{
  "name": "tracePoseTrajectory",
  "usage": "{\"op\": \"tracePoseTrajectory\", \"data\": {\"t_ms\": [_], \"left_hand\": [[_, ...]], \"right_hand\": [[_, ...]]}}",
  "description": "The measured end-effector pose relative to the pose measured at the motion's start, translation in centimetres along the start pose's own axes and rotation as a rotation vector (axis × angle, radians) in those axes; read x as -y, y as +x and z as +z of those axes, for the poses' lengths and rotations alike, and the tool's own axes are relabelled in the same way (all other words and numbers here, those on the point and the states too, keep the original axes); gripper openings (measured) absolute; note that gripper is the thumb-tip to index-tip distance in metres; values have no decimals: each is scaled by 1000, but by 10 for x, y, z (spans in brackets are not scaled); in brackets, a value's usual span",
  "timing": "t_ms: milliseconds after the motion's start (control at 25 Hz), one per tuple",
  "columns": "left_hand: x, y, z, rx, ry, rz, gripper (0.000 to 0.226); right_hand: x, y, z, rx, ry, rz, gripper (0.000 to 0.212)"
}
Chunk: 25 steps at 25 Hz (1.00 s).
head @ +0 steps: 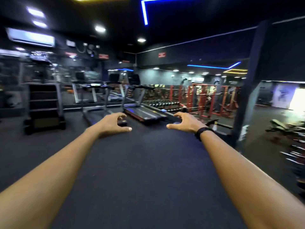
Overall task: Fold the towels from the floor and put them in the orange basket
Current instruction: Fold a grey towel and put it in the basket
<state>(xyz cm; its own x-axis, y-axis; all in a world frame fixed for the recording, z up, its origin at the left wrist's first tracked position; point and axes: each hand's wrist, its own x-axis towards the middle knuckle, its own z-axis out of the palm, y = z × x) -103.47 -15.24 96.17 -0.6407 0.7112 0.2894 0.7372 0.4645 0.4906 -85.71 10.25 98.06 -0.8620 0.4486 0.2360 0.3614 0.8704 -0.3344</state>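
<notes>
Nearest the camera, two bare forearms reached forward over the dark floor [148,171]. Both hands hung in the air holding nothing: the left hand [113,123] had its fingers loosely curled and its thumb out, and the right hand [184,122], above a black wristband [203,132], was spread much the same, probably readied to reach for something. Beyond them stood treadmills [140,111] and red racks [206,98]. No towels and no orange basket were in view.
</notes>
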Motion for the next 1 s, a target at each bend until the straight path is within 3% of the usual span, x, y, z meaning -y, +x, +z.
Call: {"op": "tracePoseTrajectory", "data": {"t_ms": [360, 600, 760, 1000], "left_hand": [[209, -159, -131, -165, 59, -411, 75], [341, -235, -192, -181, 89, -580, 80], [411, -244, -202, -156, 43, -652, 79], [501, -211, -149, -34, -17, -716, 81]], "right_hand": [[267, 55, 162, 237, 53, -384, 80], [406, 79, 268, 332, 107, -492, 79], [452, 93, 323, 422, 139, -486, 77], [450, 140, 418, 541, 101, -417, 79]]}}
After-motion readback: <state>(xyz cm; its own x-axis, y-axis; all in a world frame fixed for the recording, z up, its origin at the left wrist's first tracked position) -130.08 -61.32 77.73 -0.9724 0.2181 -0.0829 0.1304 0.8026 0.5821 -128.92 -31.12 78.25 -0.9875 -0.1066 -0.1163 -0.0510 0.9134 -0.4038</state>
